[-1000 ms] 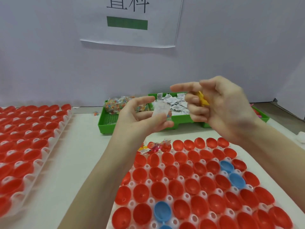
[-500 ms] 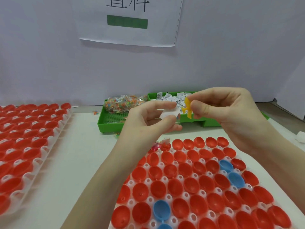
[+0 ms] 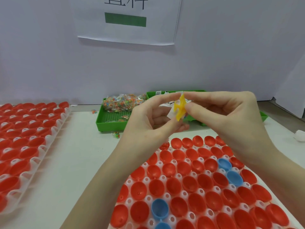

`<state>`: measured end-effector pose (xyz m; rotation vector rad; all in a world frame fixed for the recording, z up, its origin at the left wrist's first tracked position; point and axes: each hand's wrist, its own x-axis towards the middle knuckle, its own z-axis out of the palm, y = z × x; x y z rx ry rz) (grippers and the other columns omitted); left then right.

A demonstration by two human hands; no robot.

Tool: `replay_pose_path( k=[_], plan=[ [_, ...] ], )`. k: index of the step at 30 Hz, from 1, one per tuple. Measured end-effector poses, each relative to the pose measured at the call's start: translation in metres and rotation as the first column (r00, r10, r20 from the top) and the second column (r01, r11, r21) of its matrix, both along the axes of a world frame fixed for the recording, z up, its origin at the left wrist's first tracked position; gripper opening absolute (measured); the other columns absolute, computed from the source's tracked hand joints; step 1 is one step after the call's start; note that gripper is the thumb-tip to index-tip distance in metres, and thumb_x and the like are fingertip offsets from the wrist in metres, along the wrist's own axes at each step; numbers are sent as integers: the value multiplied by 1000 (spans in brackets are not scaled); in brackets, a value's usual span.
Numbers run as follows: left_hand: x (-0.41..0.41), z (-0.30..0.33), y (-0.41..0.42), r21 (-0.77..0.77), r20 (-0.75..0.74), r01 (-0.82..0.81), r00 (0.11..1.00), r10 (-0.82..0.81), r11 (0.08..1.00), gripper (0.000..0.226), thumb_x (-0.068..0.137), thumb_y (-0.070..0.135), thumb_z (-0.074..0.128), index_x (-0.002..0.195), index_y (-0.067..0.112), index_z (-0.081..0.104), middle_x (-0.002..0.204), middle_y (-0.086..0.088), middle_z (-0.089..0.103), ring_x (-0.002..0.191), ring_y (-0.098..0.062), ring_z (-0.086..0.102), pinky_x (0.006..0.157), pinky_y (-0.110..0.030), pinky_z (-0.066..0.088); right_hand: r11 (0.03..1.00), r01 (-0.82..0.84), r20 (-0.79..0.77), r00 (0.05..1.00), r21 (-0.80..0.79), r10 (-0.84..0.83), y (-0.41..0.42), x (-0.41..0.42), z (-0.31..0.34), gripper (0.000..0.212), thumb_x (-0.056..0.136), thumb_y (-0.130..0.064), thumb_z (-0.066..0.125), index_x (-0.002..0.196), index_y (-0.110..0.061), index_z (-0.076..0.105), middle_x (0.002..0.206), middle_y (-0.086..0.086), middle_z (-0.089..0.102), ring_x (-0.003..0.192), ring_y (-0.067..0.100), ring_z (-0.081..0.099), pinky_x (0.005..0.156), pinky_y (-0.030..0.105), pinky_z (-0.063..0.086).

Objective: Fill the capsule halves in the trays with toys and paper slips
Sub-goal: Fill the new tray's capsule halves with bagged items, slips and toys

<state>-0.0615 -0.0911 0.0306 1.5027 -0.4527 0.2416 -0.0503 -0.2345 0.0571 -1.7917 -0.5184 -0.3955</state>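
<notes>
Both my hands are raised above the near tray (image 3: 179, 194) of red and blue capsule halves. My right hand (image 3: 231, 119) pinches a small yellow plastic toy (image 3: 179, 108) between thumb and forefinger. My left hand (image 3: 148, 124) touches the same toy with its fingertips and keeps a folded white paper slip (image 3: 170, 115) against its fingers, mostly hidden behind the toy. At the tray's far left corner, one capsule half (image 3: 164, 145) seems to hold a small packet.
A second tray (image 3: 41, 147) of red halves lies at the left. Behind my hands, a green bin (image 3: 113, 124) holds bagged colourful toys (image 3: 123, 100), and another green bin (image 3: 263, 115) holds paper slips. One toy bag (image 3: 116, 134) lies loose on the white table. The wall is close behind.
My hands have come together and dropped slightly. The yellow toy in my right hand now meets my left fingertips, in front of the paper slip.
</notes>
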Motion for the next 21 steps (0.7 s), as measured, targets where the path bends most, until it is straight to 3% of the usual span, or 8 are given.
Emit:
replay_pose_path(
  k=[3,6,8,11,14,18,21],
  plan=[
    [1,-3,1,27,-3,-11,1000,11,1000,45,77,-3,68,113,21,58,86,-7,71,77,-17,70,70,-18,53,998,57,20,998,-12,-56,1,1,-4,19,74,-10,69,82,-27,72,74,-8,73,69,14,68,70,37,55],
    [2,-4,-1,-18,-25,-33,999,32,999,41,82,4,65,119,17,54,89,-3,73,77,-15,71,73,-23,56,994,78,82,994,-73,-72,0,2,-6,19,73,-17,71,85,-32,71,74,-21,70,66,-4,61,59,12,44],
    [4,-6,-1,-17,-4,-70,998,70,997,37,86,0,58,118,17,53,82,3,74,74,-13,71,72,-24,57,978,132,134,985,-160,-111,-2,4,-8,21,70,-27,72,87,-39,68,79,-27,67,75,-5,57,63,4,35],
    [8,-11,-2,61,60,-150,987,146,987,40,87,-6,55,115,22,52,76,5,72,74,-9,70,71,-26,57,961,109,92,992,-255,-88,-4,12,-7,34,67,-33,71,99,-43,63,88,-20,66,76,-1,54,64,10,39],
    [12,-18,-1,132,130,-217,971,200,967,49,87,-7,54,114,32,48,80,5,71,78,-10,69,74,-31,57,942,-90,-26,996,-323,86,-4,18,-4,35,77,-18,68,104,-38,61,97,-14,67,77,1,65,72,20,52],
    [20,-30,-4,152,55,-219,975,213,964,60,87,-2,55,115,47,34,83,10,71,82,-11,69,80,-34,56,858,-120,68,982,-499,177,-4,26,-12,25,82,-3,65,100,-18,71,81,1,73,72,5,68,69,18,53],
    [28,-37,-9,236,-15,-194,979,203,952,68,87,0,57,129,45,28,119,-3,62,96,-9,65,92,-33,50,817,-77,107,980,-571,168,-10,36,-21,18,80,-4,67,94,-14,74,72,8,72,67,19,67,67,29,52]
  ],
)
